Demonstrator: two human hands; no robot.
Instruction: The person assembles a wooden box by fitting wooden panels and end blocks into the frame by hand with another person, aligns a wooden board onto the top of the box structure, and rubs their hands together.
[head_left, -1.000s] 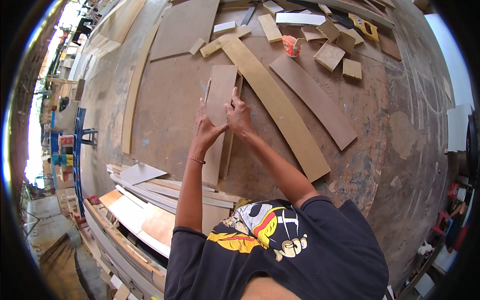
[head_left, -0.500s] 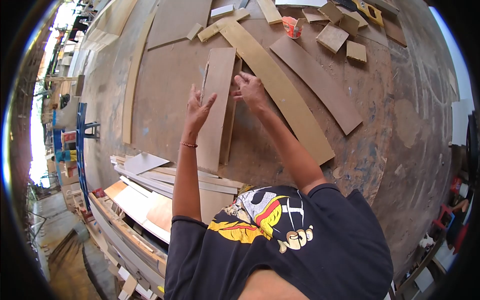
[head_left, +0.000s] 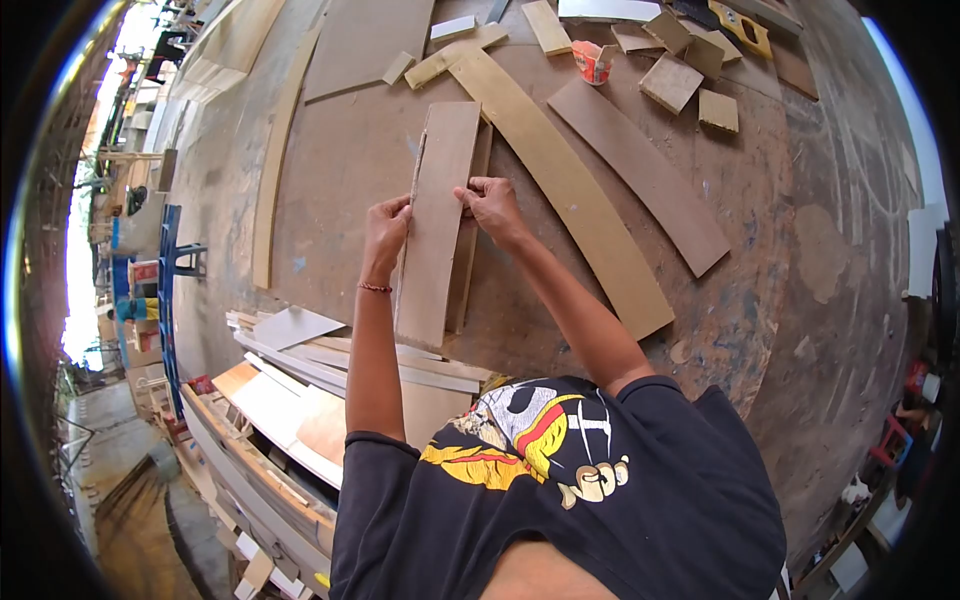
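A flat brown board (head_left: 440,200) lies lengthwise in front of me, partly over another narrow board (head_left: 469,270) that shows along its right side. My left hand (head_left: 387,232) is closed at the board's left edge, where a thin pale strip (head_left: 411,215) runs along it. On the opposite side my right hand (head_left: 492,208) pinches the board's right edge between thumb and fingers. A long tan board (head_left: 565,190) slants down to the right of my right hand.
Beyond it lies another brown board (head_left: 640,175). Small wood blocks (head_left: 671,83), a red-and-white cup (head_left: 592,62) and a yellow-handled saw (head_left: 740,28) are at the top right. Stacked panels (head_left: 300,400) stand at the lower left.
Both hands have gone from spread fingers to closed ones at the board's two edges. The right hand has moved slightly down and left onto the edge.
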